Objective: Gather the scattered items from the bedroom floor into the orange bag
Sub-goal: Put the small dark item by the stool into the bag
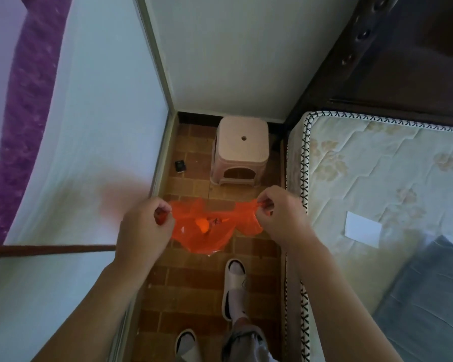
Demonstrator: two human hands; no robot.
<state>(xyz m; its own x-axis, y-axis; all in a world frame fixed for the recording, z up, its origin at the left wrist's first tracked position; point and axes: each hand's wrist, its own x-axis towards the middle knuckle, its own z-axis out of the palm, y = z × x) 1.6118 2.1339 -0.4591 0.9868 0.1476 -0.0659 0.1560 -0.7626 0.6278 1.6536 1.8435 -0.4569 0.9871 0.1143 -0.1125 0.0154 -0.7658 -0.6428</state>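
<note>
Both hands, left hand (pixel 141 226) and right hand (pixel 280 215), pinching orange bag (pixel 207 231) handles, stretching mouth wide for dropping in black item (pixel 180 166) lying on floor (pixel 194 278).

I see a translucent orange bag (pixel 207 231) at the centre of the frame, with a small dark print on it. The floor (pixel 194 278) below is brown, in a brick pattern. Above the bag stands a pale pink stool (pixel 239 150), and left of it lies a small black item (pixel 180 166). At right, the mattress (pixel 377 178) is cream with faded floral print and black-and-white criss-cross edging; a white paper (pixel 362 229) lies on it. A purple textured band (pixel 24 105) runs down the upper left.
</note>
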